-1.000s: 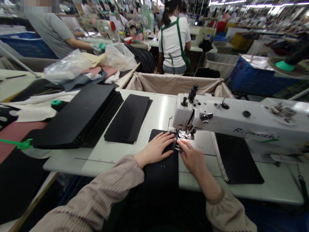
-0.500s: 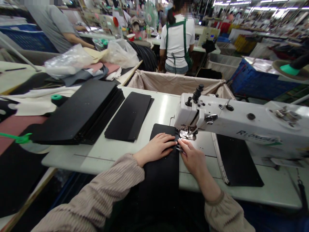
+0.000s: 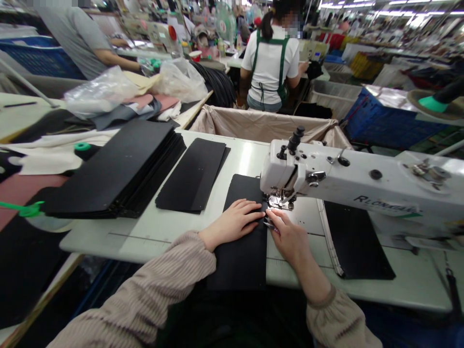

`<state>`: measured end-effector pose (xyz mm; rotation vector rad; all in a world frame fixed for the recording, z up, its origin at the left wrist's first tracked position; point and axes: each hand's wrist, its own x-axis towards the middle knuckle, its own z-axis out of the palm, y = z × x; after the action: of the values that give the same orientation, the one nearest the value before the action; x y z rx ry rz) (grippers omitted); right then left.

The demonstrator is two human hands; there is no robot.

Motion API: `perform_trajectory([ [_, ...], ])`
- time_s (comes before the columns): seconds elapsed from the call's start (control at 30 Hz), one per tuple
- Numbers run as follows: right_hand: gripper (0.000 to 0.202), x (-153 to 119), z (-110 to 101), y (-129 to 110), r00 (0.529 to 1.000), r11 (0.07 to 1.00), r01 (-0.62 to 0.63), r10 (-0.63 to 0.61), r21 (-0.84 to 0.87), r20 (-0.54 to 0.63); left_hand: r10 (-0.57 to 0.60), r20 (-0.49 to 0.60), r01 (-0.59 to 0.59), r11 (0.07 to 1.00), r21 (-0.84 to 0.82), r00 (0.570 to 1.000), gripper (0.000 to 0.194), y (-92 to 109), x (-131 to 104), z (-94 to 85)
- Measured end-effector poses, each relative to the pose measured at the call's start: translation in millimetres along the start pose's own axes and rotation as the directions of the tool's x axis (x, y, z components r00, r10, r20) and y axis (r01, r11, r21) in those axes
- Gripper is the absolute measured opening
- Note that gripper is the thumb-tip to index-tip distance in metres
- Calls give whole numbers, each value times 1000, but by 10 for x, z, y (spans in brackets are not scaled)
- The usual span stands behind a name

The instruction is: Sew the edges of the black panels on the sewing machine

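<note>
A long black panel (image 3: 242, 261) lies under the needle area of a white sewing machine (image 3: 326, 171), its near end over the table's front edge. My left hand (image 3: 237, 222) rests flat on the panel with its fingers spread. At the panel's right edge, just in front of the presser foot (image 3: 278, 200), my right hand (image 3: 290, 237) has its fingers closed around a small metal tool (image 3: 268, 224), probably snips; a fingertip touches the panel.
To the left lie a tall stack of black panels (image 3: 119, 164) and a smaller pile (image 3: 194, 174). Another black panel (image 3: 357, 241) lies right, under the machine arm. A cloth-lined bin (image 3: 268, 126) stands behind the table. Two people work beyond.
The black panel has slid forward, away from me, under the machine; both hands stay nearly in place. The person in the green apron has shifted, with a forearm now showing at the right.
</note>
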<state>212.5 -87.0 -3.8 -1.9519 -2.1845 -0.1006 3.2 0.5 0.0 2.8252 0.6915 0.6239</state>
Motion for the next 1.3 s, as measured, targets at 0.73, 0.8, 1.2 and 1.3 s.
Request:
perform_trajectory([
  [0.73, 51, -6, -9, -9, 1000, 1000, -3, 2, 24, 9, -20, -20, 20, 1000, 4, 1000, 32, -2, -1, 14],
  [0.8, 51, -7, -12, -8, 1000, 1000, -1, 1, 26, 10, -22, -22, 22, 1000, 4, 1000, 33, -2, -1, 16],
  [1.2, 48, -5, -5, -7, 1000, 1000, -4, 4, 28, 3, -36, -43, 36, 999, -11, 998, 34, -8, -19, 42],
  [1.3, 47, -5, 3, -1, 1000, 1000, 0, 0, 25, 0, -44, -42, 43, 999, -13, 998, 32, -9, -20, 53],
])
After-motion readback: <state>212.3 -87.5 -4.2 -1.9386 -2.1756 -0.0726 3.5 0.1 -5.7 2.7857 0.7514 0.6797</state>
